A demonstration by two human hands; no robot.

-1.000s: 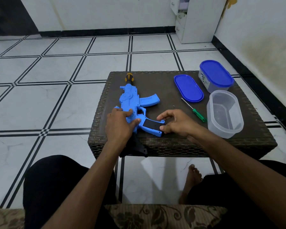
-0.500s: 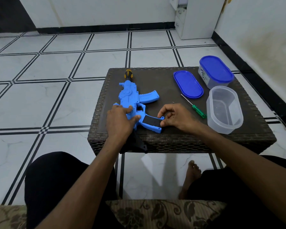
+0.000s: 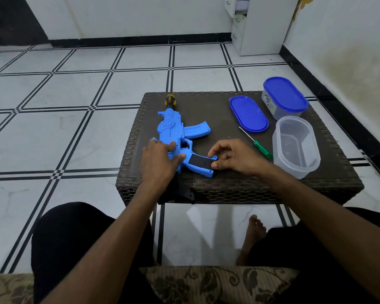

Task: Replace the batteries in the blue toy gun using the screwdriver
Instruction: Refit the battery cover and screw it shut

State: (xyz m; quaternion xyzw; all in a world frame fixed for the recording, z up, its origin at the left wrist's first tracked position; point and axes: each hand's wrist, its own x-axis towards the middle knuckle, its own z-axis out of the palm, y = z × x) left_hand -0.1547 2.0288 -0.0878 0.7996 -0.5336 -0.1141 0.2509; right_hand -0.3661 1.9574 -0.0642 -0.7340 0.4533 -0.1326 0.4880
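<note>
Since the earlier frames the right hand (image 3: 235, 156) has shifted slightly along the pistol handle of the blue toy gun (image 3: 178, 137); the gun itself lies where it did. Left hand (image 3: 157, 160) lies flat on the rear body of the gun, fingers spread and pressing down, thumb reaching toward the handle; its grip is loose, not closed round anything. Right hand is curled at the butt end of the handle, thumb and fingertips touching the edge of the black battery cover (image 3: 201, 161); whether the grip pinches the cover cannot be told. Gun lies on its side on the left half of the dark woven worktop (image 3: 228, 187), muzzle pointing away, its black stock (image 3: 180, 191) overhanging the near edge. Green-handled screwdriver (image 3: 256, 143) lies untouched on the worktop just right of the right hand, beside a clear open container (image 3: 295, 148). A loose blue lid (image 3: 248, 116) and a lidded container (image 3: 283, 97) sit farther back. A tiny screw (image 3: 228, 137) rests near the screwdriver tip.
</note>
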